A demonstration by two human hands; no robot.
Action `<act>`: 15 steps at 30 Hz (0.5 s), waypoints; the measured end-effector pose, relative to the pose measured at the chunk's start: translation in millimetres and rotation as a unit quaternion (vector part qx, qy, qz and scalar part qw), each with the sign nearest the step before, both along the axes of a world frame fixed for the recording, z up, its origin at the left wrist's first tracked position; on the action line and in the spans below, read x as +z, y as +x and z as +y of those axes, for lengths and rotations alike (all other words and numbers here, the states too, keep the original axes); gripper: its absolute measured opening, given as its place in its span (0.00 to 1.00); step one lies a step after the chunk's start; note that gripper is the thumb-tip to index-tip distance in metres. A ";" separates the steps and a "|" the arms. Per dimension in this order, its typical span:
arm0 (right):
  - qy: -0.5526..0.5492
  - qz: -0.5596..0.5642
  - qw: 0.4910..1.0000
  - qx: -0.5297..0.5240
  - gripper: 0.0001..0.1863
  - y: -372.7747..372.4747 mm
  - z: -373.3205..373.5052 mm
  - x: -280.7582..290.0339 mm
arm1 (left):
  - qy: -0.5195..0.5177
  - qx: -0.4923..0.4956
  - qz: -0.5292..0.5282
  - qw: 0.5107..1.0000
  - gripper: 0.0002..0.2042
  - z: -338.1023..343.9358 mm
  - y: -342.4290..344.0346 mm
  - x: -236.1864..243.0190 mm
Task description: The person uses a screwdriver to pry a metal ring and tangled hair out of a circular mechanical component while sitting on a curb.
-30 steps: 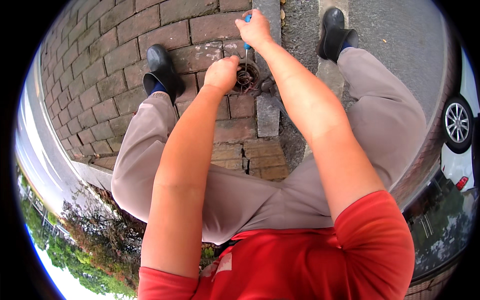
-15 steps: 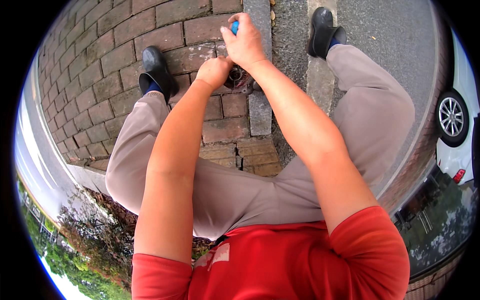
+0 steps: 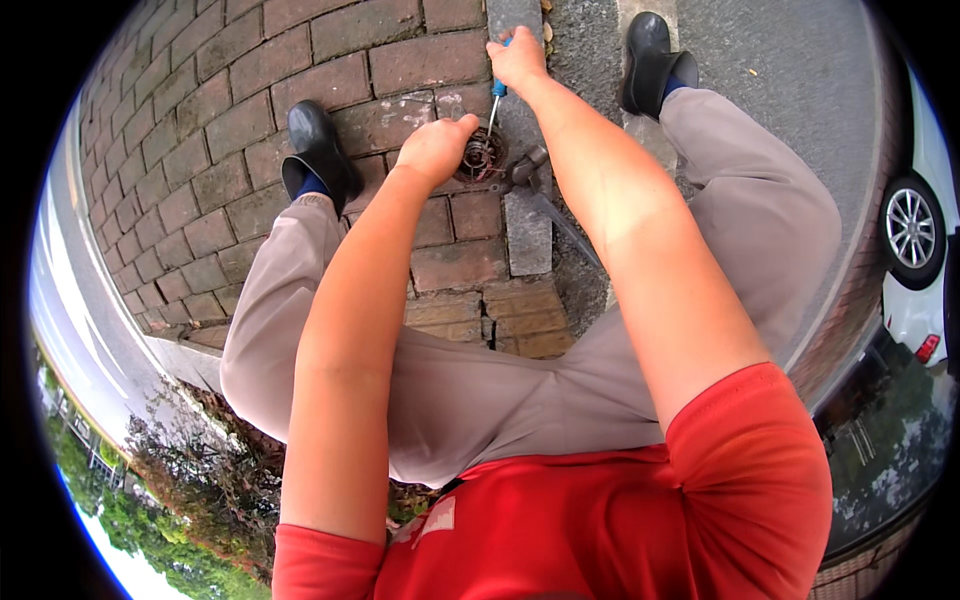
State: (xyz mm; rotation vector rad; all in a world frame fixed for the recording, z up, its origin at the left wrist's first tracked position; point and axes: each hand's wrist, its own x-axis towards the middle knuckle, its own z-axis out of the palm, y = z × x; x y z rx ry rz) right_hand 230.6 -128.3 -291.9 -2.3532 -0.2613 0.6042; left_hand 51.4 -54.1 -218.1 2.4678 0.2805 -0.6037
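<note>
My right hand (image 3: 517, 62) grips the blue handle of a screwdriver (image 3: 499, 87), whose metal shaft reaches down toward a round recess (image 3: 483, 156) in the brick paving, with tangled reddish material inside. My left hand (image 3: 435, 147) is closed at the recess's upper left edge; what it holds, if anything, is hidden. Just right of the recess, on the stone kerb strip (image 3: 529, 237), lies a dark metal tool like a hammer (image 3: 522, 168), its long handle running back under my right forearm.
My booted feet (image 3: 318, 150) are spread either side of the work. Red brick paving (image 3: 240, 120) spreads left, grey asphalt (image 3: 770, 100) right. A white car (image 3: 905, 300) stands at the far right, a dark glossy surface (image 3: 880, 420) below it. Shrubs (image 3: 200, 470) line the lower left.
My right hand dipped toward the recess and left, covering most of the screwdriver, and has moved back up and right, showing the shaft again. My left hand has moved only slightly.
</note>
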 end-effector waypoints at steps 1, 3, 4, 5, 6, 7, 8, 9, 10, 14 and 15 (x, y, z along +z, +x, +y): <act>-0.003 0.009 1.000 -0.010 0.22 2.3 -2.3 -7.3 | -0.010 0.003 0.009 1.000 0.08 0.5 3.0 2.1; -0.007 0.032 0.999 -0.027 0.22 1.6 -3.3 -14.2 | -0.045 0.000 0.047 0.998 0.09 9.3 9.8 10.0; -0.003 0.035 0.998 -0.043 0.22 2.0 -5.3 -17.1 | -0.062 -0.003 0.065 0.996 0.09 12.1 12.8 12.1; 0.002 0.038 0.998 -0.057 0.22 1.8 -5.7 -17.9 | -0.077 0.000 0.060 0.995 0.09 13.7 12.5 12.5; 0.007 0.041 0.997 -0.072 0.22 1.5 -6.7 -16.8 | -0.093 0.003 0.054 0.994 0.10 14.6 12.7 12.8; 0.036 0.030 0.995 -0.086 0.21 0.0 -9.2 -19.1 | -0.109 0.005 0.047 0.993 0.10 14.7 13.5 12.9; 0.063 0.016 0.993 -0.101 0.20 0.0 -13.7 -21.0 | -0.100 -0.017 0.055 0.993 0.10 13.4 17.8 13.8; 0.093 0.027 0.988 -0.123 0.19 1.2 -19.6 -22.6 | -0.092 -0.039 0.062 0.993 0.10 11.3 22.8 14.6; 0.122 0.036 0.981 -0.146 0.19 2.7 -26.3 -23.9 | -0.084 -0.062 0.069 0.992 0.11 8.8 27.2 15.6; 0.185 0.110 0.958 -0.190 0.18 -12.8 -34.6 11.3 | -0.089 0.005 0.049 0.995 0.11 9.9 18.4 14.1; 0.183 0.105 0.960 -0.186 0.18 -12.6 -37.4 13.2 | -0.096 0.011 0.039 0.995 0.11 11.6 16.4 9.2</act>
